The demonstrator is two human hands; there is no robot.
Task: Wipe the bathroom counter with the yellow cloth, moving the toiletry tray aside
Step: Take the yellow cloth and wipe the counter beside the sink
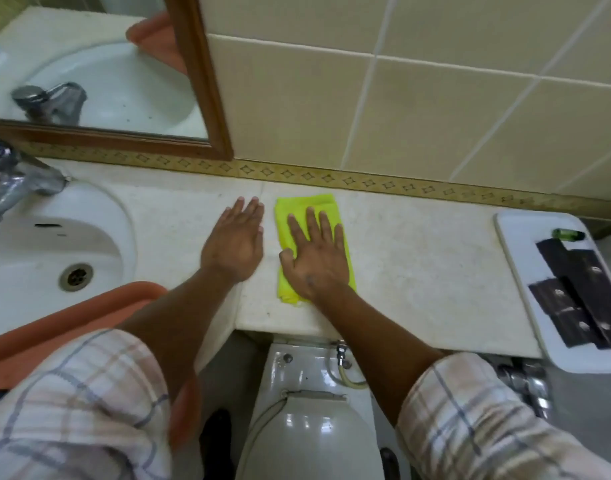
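- Sink [27, 258] at the surface's far left; tap [16, 181] behind it.
- Left hand [236, 242]: flat, fingers spread, holding nothing, on bare surface [418, 258].
- Right hand [314, 258]: flat, pressing the folded cloth [305, 206], just beside the left.
- Open surface lies between cloth and tray [518, 244].
- Tray overhangs the right front edge.

Matt speckled stone counter [418, 258], soft yellow cloth [335, 206], glossy ceramic sink [99, 216], shiny metal tap [16, 178], wood-framed mirror [200, 81], smooth plastic tray [518, 237].
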